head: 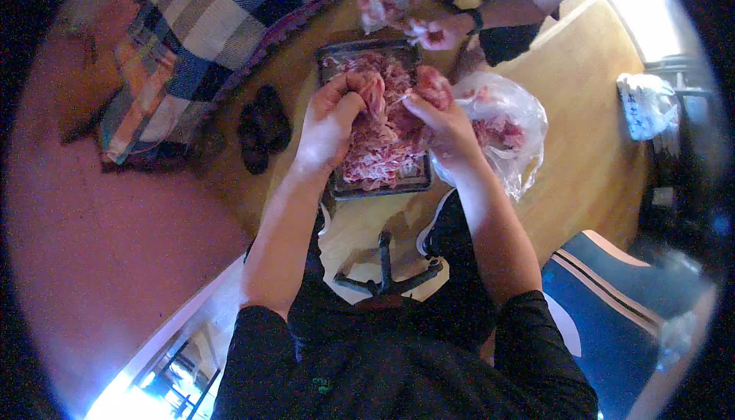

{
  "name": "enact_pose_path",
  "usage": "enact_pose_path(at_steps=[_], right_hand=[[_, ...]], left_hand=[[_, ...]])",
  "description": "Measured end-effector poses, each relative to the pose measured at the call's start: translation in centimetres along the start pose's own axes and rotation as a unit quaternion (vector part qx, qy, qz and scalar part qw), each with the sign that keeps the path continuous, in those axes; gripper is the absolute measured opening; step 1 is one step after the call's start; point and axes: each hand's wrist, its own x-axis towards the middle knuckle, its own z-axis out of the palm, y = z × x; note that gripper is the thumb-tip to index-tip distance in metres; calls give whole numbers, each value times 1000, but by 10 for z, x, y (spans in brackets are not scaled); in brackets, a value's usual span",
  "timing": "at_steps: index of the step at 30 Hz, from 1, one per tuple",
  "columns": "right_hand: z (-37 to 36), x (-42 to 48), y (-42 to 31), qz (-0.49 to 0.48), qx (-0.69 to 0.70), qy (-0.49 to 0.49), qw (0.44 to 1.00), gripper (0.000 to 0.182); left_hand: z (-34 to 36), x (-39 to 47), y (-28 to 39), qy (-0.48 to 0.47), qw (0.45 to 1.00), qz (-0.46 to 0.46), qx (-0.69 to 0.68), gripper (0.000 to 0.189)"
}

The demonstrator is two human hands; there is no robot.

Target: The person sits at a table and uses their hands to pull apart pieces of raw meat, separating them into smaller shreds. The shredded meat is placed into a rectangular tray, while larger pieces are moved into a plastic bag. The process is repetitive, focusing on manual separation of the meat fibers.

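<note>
A dark rectangular tray (381, 195) on the floor in front of me holds a heap of shredded raw meat (382, 158). Above its left part, my left hand (337, 111) pinches a strand of the meat between thumb and fingers. My right hand (445, 118), over the tray's right edge, has a reddish piece of meat (434, 86) in its fingers. A clear plastic bag (531, 113) with more raw meat (499, 131) lies beside the tray on the right, partly behind my right hand.
Across the tray, another person's hands (442, 32) hold pieces of meat. Dark shoes (264, 127) lie left of the tray. A checked cloth (229, 12) covers something at the upper left. A chair's wheeled base (386, 276) is between my legs; a blue panel (608, 311) is at right.
</note>
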Motion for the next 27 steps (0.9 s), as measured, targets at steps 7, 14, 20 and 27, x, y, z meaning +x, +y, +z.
enact_pose_path(at_steps=[7,14,20,27], right_hand=[[-47,21,49,-46,-66,-64,995,48],[-32,11,8,14,-124,-13,992,54],[-33,7,1,32,-88,92,991,40],[-61,36,18,106,-154,21,982,29]], left_hand=[[15,-7,-9,21,933,19,359,16],[23,5,-21,29,920,24,389,16],[23,0,2,-7,989,-3,-145,16],[-6,14,16,59,974,7,217,19]])
